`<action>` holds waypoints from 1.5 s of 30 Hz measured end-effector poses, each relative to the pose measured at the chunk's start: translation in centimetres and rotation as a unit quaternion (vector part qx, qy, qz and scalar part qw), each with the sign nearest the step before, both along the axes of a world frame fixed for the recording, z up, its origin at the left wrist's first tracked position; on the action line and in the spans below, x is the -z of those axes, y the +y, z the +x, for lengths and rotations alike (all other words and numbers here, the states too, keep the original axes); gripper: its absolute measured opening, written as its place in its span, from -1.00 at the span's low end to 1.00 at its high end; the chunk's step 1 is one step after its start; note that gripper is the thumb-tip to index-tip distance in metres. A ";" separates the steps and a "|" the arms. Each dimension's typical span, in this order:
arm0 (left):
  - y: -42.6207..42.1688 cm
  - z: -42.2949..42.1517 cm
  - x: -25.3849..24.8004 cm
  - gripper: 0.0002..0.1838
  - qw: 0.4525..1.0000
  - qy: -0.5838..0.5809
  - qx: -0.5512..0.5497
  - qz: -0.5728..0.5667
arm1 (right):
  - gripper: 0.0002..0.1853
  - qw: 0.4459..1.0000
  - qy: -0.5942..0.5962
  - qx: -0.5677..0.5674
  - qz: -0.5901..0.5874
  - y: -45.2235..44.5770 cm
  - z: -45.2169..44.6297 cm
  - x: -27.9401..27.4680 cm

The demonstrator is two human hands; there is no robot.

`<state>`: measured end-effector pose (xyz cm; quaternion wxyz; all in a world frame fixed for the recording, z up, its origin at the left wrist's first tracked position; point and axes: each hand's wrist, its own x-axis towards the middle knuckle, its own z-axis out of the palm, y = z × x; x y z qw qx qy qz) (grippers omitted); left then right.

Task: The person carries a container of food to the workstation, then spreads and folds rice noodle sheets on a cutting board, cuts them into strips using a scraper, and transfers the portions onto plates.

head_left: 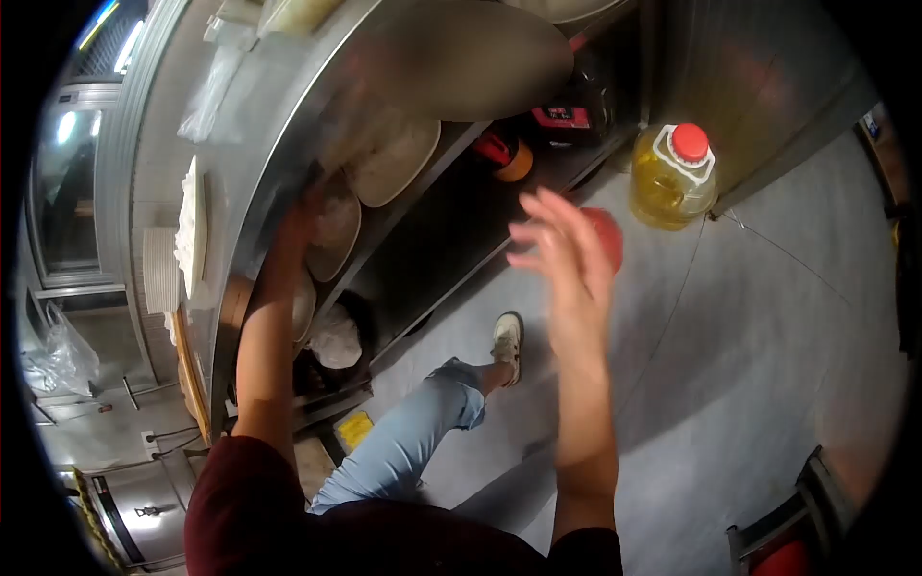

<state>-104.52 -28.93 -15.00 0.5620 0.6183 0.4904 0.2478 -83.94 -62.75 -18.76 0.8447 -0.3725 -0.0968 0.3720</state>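
My left hand [305,213] reaches in under the steel counter edge, beside pale oval trays [338,230] on the shelf. It is blurred and dim, so its fingers and anything in them cannot be made out. Over the floor, my right hand [565,240] is raised with its fingers apart and slightly curved, holding nothing. Just behind it shows a round red object [603,238], partly covered by the hand. A large grey-brown oval shape [466,58], smeared, lies across the top of the shelf.
A big oil jug [670,187] with a red cap stands on the floor at the right. Clear plastic bags [334,338] sit on the low shelf. Stacked plates [161,271] rest on the counter [252,158]. A dark-framed stool [792,523] is at lower right.
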 end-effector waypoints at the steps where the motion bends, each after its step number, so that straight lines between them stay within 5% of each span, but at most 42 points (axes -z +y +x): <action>1: 1.7 -0.3 0.3 -0.58 1.000 0.013 -0.015 0.015 | -0.61 1.000 0.016 -0.009 -0.017 -1.8 -0.6 1.8; 7: 7.2 -0.7 2.1 -0.64 0.986 0.115 -0.062 0.101 | -0.70 0.923 0.111 0.088 -0.357 -17.6 -7.9 16.7; 12: 8.9 -0.5 3.0 -0.70 0.957 0.227 -0.058 0.170 | -0.58 0.821 0.193 0.107 -0.526 -34.9 -15.2 22.6; 18: 0.1 0.1 3.0 -0.76 0.844 0.423 0.063 0.322 | -0.65 0.766 0.307 0.112 -0.554 -43.7 -24.3 22.9; 21: -13.6 0.0 -2.2 -0.79 0.858 0.347 0.147 0.350 | -0.60 0.743 0.338 0.041 -0.576 -41.9 -25.7 19.6; 24: -24.3 -1.4 -13.1 -0.82 0.878 0.179 0.185 0.404 | -0.58 0.773 0.280 -0.023 -0.569 -40.7 -25.4 15.2; 26: -23.4 -5.8 -15.5 -0.85 0.845 0.188 0.051 0.498 | -0.72 0.796 0.262 0.001 -0.546 -39.9 -23.6 11.6; 28: -20.0 -9.8 -18.1 -0.68 0.931 0.137 -0.177 0.289 | -0.74 0.806 0.227 -0.010 -0.546 -38.5 -21.1 7.4; 30: -14.9 -12.0 -19.7 -0.36 0.949 -0.031 -0.311 0.051 | -0.71 0.820 0.189 -0.030 -0.540 -37.5 -18.0 4.8; 35: -7.9 -11.7 -18.3 -0.57 0.931 -0.131 -0.315 -0.130 | -0.65 0.857 0.073 0.004 -0.510 -37.7 -12.5 2.3; 40: -9.1 -11.0 -17.8 -0.65 0.907 -0.149 -0.386 -0.075 | -0.66 0.857 0.079 0.008 -0.510 -38.5 -13.1 -2.9; 45: -20.4 -16.9 -19.5 -0.64 0.959 -0.103 -0.265 0.003 | -0.66 0.856 0.121 0.007 -0.502 -43.2 -14.7 -0.9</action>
